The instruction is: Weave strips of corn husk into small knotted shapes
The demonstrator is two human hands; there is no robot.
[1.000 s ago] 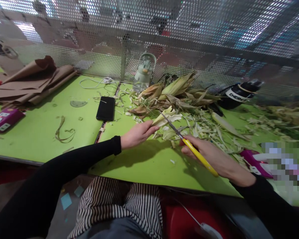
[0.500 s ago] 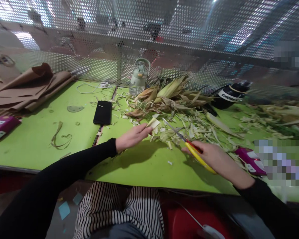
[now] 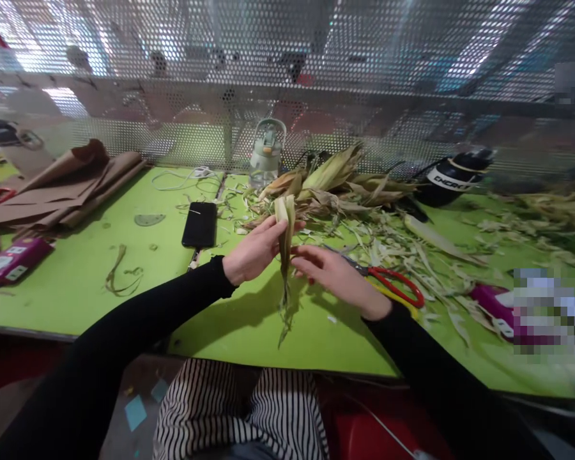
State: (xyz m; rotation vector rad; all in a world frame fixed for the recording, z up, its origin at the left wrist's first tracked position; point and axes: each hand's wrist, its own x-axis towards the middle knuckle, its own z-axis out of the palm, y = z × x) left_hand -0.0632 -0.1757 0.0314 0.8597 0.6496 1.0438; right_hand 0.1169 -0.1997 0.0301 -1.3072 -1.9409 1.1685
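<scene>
The left hand (image 3: 253, 252) pinches a long pale dried corn husk strip (image 3: 284, 230) upright, over the near edge of the green tabletop (image 3: 76, 275). The right hand (image 3: 335, 276) touches the strip with its fingertips, grip unclear.

scissors (image 3: 397, 285) part-hidden behind R hand (image 3: 338, 278), pixelated patch (image 3: 551, 313) far rt

1 head-worn camera looks forward and down, close over the green table (image 3: 76, 281), facing the perforated screen (image 3: 364, 76).
</scene>
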